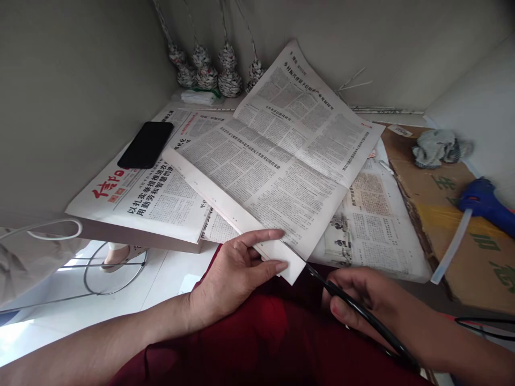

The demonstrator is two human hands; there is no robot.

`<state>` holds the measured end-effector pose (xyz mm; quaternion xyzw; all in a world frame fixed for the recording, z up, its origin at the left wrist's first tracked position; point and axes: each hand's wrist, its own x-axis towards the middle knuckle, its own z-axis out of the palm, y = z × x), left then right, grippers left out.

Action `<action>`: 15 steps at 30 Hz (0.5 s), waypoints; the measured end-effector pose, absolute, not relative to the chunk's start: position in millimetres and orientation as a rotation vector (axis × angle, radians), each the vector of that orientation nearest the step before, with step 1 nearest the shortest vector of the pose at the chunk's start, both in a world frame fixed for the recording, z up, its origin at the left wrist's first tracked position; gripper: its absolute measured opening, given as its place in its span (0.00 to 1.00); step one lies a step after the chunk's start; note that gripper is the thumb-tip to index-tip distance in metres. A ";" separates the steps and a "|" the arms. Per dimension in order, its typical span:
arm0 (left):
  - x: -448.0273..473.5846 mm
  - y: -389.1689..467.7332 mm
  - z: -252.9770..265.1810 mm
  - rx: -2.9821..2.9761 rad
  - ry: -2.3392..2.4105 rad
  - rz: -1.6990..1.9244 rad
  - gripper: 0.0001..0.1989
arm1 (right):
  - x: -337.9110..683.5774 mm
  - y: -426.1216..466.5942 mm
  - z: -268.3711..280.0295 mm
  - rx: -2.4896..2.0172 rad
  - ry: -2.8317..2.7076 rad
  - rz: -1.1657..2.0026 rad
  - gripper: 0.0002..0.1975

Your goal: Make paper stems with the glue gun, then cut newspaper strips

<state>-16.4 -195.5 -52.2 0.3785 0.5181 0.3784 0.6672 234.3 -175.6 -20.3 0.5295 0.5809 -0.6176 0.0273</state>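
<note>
A large newspaper sheet (277,145) slants up from my lap across the table, its near left edge a blank white margin folded over. My left hand (237,265) pinches the near end of that folded margin between thumb and fingers. In my right hand (362,295) is a pair of scissors (358,308) with black handles. Their blades meet the sheet's near corner, at the line between the white strip and the printed part. How far the cut runs into the paper is hard to make out.
Under the sheet lie more newspapers (161,203), with a black phone (145,145) on top. Several woven paper gourds (230,75) stand by the back wall. On cardboard (454,257) at right are a blue glue gun (486,201) and a crumpled cloth (438,147).
</note>
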 end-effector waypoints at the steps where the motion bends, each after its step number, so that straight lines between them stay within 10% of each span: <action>1: -16.4 -195.9 -52.9 0.862 1.173 0.854 0.28 | 232.5 -174.5 -20.8 1.603 1.752 -1.946 0.18; 15: -15.7 -195.0 -52.6 0.862 1.172 0.869 0.29 | 227.8 -172.2 -23.9 1.599 1.624 -2.045 0.21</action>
